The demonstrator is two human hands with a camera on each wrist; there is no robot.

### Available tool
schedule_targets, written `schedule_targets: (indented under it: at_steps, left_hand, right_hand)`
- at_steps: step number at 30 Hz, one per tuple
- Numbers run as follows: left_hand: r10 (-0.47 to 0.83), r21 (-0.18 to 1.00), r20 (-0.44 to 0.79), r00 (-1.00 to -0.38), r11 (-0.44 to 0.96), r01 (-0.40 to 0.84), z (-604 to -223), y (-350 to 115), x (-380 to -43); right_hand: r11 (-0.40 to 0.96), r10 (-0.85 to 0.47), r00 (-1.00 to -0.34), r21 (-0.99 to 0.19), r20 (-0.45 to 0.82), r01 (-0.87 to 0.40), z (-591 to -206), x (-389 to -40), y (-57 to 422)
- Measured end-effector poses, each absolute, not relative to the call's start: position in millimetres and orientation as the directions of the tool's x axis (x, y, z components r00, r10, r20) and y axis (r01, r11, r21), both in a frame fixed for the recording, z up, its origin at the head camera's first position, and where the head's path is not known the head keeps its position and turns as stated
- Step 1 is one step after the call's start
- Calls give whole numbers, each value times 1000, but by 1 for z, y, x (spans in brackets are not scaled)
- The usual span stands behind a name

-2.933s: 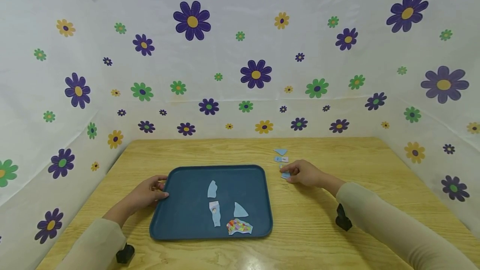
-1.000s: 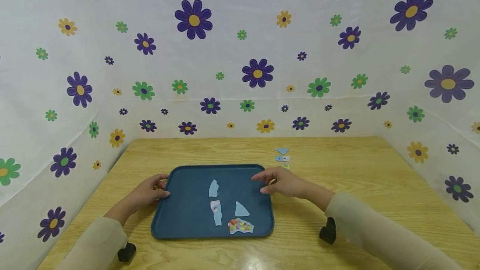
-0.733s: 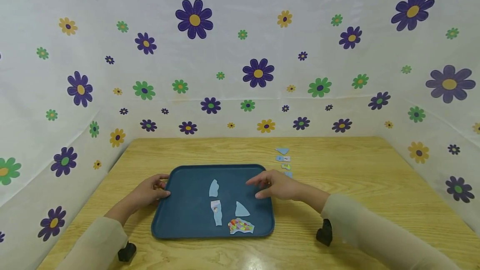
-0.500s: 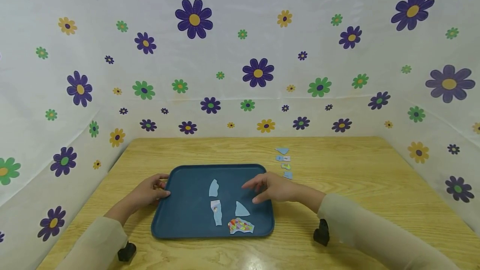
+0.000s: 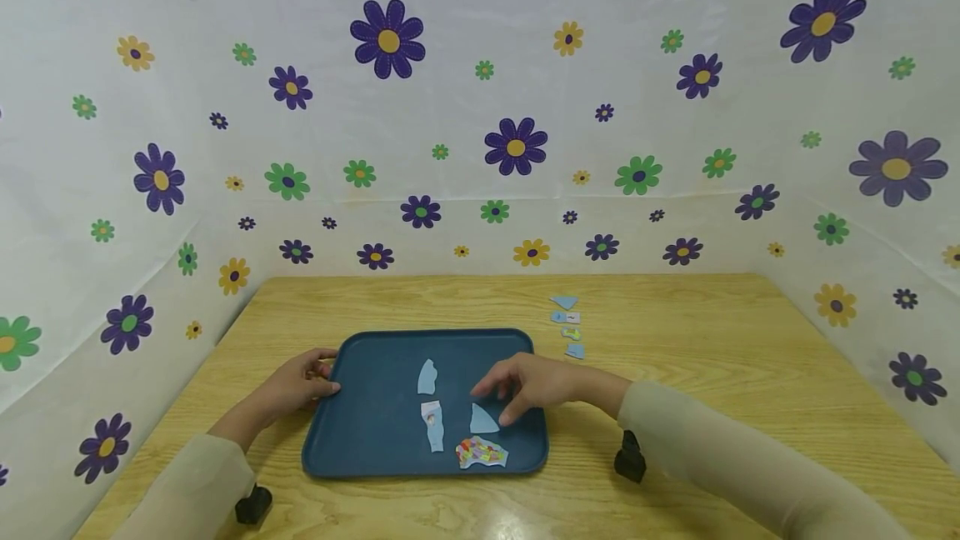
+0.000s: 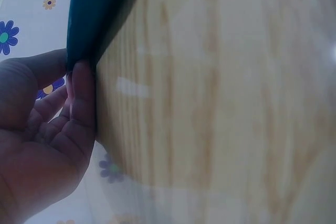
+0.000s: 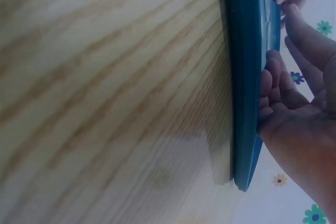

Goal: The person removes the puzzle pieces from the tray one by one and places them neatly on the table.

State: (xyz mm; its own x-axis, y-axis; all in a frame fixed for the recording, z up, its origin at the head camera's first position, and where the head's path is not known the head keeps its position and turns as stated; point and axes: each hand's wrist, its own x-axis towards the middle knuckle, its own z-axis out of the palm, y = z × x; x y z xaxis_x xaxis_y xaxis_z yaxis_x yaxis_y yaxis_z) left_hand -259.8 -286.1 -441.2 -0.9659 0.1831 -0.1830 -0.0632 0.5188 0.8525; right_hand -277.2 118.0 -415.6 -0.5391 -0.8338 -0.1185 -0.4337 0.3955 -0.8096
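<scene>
My left hand (image 5: 296,387) grips the left rim of the dark blue tray (image 5: 375,448); in the left wrist view, thumb and curled fingers meet at its edge. Over the tray's right side, my right hand (image 5: 528,386) has its fingers loosely bent with nothing between them. Its thumb tip is right at a light-blue triangular card piece (image 5: 482,419). Just below lies a multicoloured piece (image 5: 480,452) with a ragged outline. Farther left on the tray are a curved light-blue piece (image 5: 427,377) and a long piece with a small picture (image 5: 432,427).
Right of the tray, several small pieces lie in a column on the wooden table (image 5: 675,407): a blue triangle (image 5: 565,302), a blue-and-white piece (image 5: 566,317), a yellow-green piece (image 5: 572,332) and a light-blue piece (image 5: 574,351). Flower-patterned cloth (image 5: 450,98) surrounds the table.
My right hand has moved left and toward me, from the column of small pieces to over the tray beside the triangular piece. My left hand stays at the tray's rim.
</scene>
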Motion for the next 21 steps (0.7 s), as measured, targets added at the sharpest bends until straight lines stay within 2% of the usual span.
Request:
schedule_targets:
  at_steps: [21]
  left_hand:
    - [191, 846, -167, -967, 531, -41, -441, -286, -259]
  right_hand:
    - [466, -855, -470, -723, -219, -510, -416, -279, 104]
